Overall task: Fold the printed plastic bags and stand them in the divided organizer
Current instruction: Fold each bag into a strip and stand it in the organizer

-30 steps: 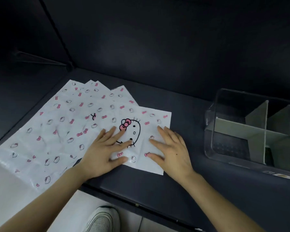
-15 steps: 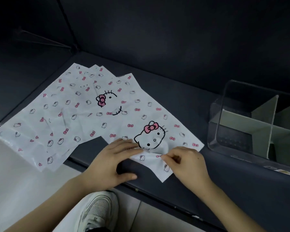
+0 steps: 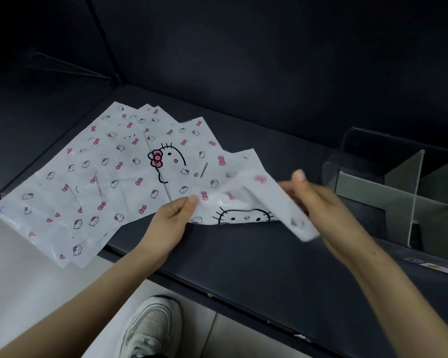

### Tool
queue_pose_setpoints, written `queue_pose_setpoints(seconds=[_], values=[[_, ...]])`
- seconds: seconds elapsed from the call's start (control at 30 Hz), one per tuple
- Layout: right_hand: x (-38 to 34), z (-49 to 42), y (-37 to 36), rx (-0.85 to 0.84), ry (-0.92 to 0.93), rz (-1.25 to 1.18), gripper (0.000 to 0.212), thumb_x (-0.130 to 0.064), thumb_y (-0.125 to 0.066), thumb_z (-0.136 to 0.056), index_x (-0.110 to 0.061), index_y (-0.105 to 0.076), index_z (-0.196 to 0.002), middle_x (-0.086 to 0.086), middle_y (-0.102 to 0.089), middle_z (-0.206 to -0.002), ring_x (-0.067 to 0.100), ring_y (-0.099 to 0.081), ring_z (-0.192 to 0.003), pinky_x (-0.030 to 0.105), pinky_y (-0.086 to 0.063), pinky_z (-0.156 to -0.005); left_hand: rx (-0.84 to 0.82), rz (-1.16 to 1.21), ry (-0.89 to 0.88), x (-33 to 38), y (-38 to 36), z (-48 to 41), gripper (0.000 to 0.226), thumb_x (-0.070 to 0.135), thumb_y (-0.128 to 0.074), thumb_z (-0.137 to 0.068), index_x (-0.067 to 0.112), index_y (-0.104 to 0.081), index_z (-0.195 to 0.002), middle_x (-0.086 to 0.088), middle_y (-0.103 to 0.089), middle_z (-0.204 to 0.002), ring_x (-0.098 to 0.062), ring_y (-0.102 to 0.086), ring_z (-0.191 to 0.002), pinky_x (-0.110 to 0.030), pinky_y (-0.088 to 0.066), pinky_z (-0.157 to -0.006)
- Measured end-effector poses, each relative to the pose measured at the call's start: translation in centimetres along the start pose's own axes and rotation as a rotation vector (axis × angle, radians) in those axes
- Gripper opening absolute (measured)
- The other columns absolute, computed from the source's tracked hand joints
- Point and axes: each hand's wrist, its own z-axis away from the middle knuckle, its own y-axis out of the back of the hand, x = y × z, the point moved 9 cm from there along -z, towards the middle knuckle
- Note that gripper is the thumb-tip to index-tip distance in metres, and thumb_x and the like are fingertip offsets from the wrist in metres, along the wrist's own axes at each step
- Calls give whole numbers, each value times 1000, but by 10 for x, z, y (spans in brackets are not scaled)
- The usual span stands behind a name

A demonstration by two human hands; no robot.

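The left hand (image 3: 170, 223) pinches the near-left edge of the top bag (image 3: 243, 202) between thumb and fingers. The right hand (image 3: 329, 210) grips the bag's right portion, which is lifted and turned over. Motion blur hides the exact finger placement. The bag is partly raised off the desk (image 3: 243, 267), and its far corner lies over the fanned stack of bags (image 3: 109, 177).

Probable faults:
- Skewed fold. The film is thin and limp, and uneven pull between the two hands would probably set the crease off-line.
- Slip. Smooth plastic may slide out of a light pinch.
- Stack disturbance. Dragging the raised bag leftward is likely to shift the sheets beneath it.
- Stack fall. The stack's near-left corners overhang the desk's front edge, so a small tug may carry sheets to the floor.

Clearances: the bare desk surface nearest the person, between the stack and the organizer (image 3: 347, 156), gives room for pressing the fold flat. The organizer stands just beside the right hand, so a wide rightward sweep risks striking its clear wall. The dark back panel is well apart from both hands.
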Motion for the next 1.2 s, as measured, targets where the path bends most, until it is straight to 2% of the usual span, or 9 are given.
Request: queue_pose_setpoints(seconds=[0.1,0.2,0.3,0.4,0.57,0.77,0.93,1.07,1.2], values=[[-1,3,1,-38,16,-185,56,-68,-41,-82,-29,-68,-113,-10,-71,-111,5,-64,-107,28,-44,-96,76,105,87,-2,8,1,36,33,-47,-100,6,-68,-88,4,-73,-84,-5,-64,-78,-11,-46,-70],[20,0,-7,-18,-22,-266,34,-34,-60,-86,-18,-66,-116,-2,-71,-112,12,-67,-103,27,-54,-89,105,-26,41,-3,13,3,33,25,-46,-100,10,-45,-71,11,-43,-58,-11,-39,-61,-22,-30,-58],[64,-9,-1,216,-122,-16,13,-7,-62,-90,-11,-71,-98,8,-73,-100,21,-70,-89,33,-56,-77,128,-246,-32,-2,16,9,12,20,-47,-99,20,-48,-87,7,-39,-58,-11,-32,-55,-20,-29,-51],[78,-12,-1,299,-134,206,14,-9,-56,-93,-4,-69,-93,4,-73,-89,22,-69,-80,32,-53,-74,196,-498,-185,8,22,20,4,18,-51,-93,15,-49,-93,4,-41,-61,-15,-38,-57,-17,-34,-59],[70,-4,-9,268,-100,294,17,-13,-56,-93,-1,-67,-94,11,-72,-87,31,-66,-80,39,-53,-73,254,-927,-527,14,21,25,32,28,-45,-76,6,-55,-97,-1,-62,-80,-25,-58,-80,-44,-27,-102],[48,-9,-5,371,29,296,11,-17,-56,-93,-7,-62,-90,6,-69,-81,26,-65,-76,40,-52,-69,213,-859,-589,12,18,29,53,26,-46,-80,8,-44,-130,-4,-60,-85,-18,-51,-91,-43,-26,-108],[69,-31,-1,456,-69,396,26,-16,-56,-93,-9,-48,-69,1,-51,-63,20,-48,-59,23,-33,-50,311,-1027,-597,14,18,29,37,27,-47,-83,12,-61,-113,-13,-59,-105,-34,-54,-101,-54,-26,-108],[69,-39,-1,468,-80,470,44,-17,-58,-92,-18,-30,-57,-4,-35,-54,10,-30,-48,23,-22,-46,250,-1108,-671,19,6,31,31,19,-44,-86,5,-70,-96,-23,-57,-126,-43,-51,-121,-55,-22,-112],[72,-43,-1,481,-85,374,39,-17,-59,-88,-13,-38,-56,0,-43,-49,14,-32,-46,25,-30,-43,65,-1081,-627,11,-17,26,45,31,-35,-98,6,-65,-121,-14,-55,-135,-35,-48,-129,-40,-23,-113]])
